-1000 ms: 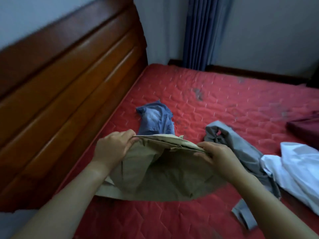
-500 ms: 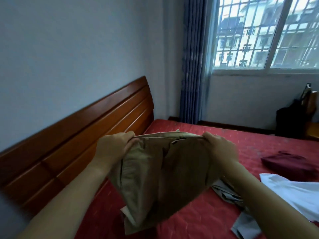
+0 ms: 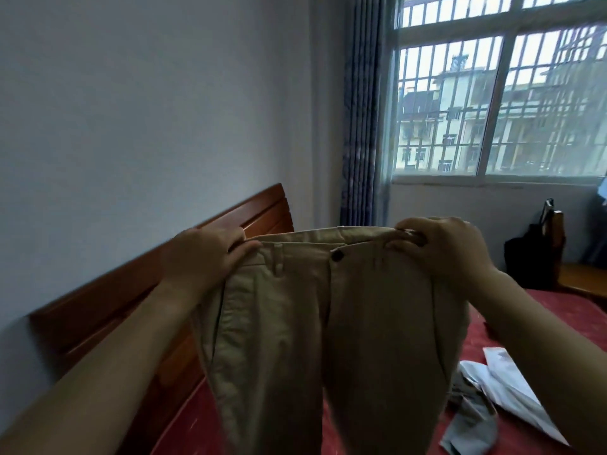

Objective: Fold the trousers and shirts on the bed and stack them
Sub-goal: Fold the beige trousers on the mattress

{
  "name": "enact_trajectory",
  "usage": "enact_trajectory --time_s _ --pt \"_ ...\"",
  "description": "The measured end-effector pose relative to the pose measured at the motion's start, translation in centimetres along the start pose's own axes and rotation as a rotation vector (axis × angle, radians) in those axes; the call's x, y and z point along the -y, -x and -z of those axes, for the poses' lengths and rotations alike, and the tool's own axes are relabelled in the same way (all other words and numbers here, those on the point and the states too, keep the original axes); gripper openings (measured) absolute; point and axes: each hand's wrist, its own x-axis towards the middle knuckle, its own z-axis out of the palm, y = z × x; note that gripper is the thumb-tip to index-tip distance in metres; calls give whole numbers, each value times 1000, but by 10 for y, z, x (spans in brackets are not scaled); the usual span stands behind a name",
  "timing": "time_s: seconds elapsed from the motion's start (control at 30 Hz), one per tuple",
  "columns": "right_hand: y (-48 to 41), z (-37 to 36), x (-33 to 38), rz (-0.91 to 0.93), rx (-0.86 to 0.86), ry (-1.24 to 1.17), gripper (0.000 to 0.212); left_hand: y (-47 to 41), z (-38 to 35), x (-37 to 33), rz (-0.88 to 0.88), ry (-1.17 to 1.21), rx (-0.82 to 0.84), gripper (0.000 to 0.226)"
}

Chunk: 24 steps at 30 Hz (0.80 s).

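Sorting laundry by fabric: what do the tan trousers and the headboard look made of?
Tan trousers: probably matte woven cotton twill, shown by fine creases, stitched belt loops and a dark button. Headboard: reddish-brown wood, or wood veneer, with a smooth semi-gloss finish and grooved panels.

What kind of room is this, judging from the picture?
Most likely a home bedroom: a bed with a red quilted cover, a wooden headboard against the wall, and a barred window with a curtain.

Head-worn view, level, close behind raised trousers [image 3: 328, 323].
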Motion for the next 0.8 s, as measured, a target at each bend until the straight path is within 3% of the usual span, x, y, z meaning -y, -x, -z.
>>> enact_trajectory --time_s 0.1,0.23,0.43,0.67,0.8 --pt "18 -28 -9 -36 183 -9 21 20 -35 -3 60 106 208 56" --pt "50 -86 -33 -70 371 12 21 55 -105 -11 141 168 358 45" --pt "96 -200 -86 -110 615 -28 18 93 -233 -37 202 206 657 45" --pt "163 -390 -166 -279 888 -7 24 136 -434 -78 235 107 879 47" --pt "205 -495 -210 -377 948 34 37 169 -554 -97 240 53 919 33"
